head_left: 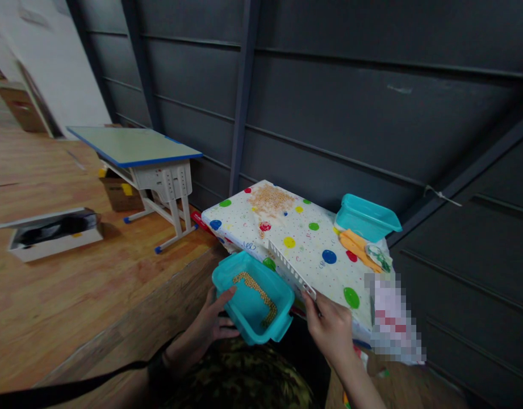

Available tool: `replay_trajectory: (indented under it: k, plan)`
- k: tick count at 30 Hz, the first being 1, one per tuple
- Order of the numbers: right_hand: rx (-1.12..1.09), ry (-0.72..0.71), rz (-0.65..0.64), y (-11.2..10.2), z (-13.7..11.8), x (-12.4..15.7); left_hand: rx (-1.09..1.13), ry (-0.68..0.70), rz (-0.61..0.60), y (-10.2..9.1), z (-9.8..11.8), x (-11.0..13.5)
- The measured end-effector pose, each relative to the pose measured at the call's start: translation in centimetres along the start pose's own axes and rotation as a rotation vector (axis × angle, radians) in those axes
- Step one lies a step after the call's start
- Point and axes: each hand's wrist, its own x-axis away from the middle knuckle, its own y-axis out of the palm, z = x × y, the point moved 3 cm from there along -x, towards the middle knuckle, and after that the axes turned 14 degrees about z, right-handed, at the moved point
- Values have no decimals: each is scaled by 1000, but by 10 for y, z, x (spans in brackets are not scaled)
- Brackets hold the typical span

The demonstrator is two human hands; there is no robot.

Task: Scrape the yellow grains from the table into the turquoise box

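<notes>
My left hand [214, 321] grips a teal plastic tub [252, 298] at the near edge of a small table covered in a polka-dot cloth [312, 250]. A streak of yellow grains [259, 292] lies inside the tub. My right hand [329, 326] pinches the end of a white slotted strip [292, 267] that lies across the cloth, its far end pointing toward a loose pile of grains [272, 199] at the table's far corner.
A second teal tub [365, 218] stands at the table's back right, beside an orange item [357, 244]. A blue-edged desk [133, 147] and an open white box [52, 233] sit on the wooden floor to the left. Dark panel wall behind.
</notes>
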Motion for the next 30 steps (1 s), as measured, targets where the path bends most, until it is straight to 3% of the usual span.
replay_trajectory:
  k: [8,16,25,30]
  plan:
    - [-52,31,3,-13,-10,1,4,-5,15,2,-2,-1]
    - [60,21,37,-14,-2,2,-2,-15,-3,1,-2,1]
    - [34,42,30,-22,-4,6,-19,-39,-5,5,-7,5]
    - [0,51,-32,-29,-8,1,-3,-32,-32,6,-9,6]
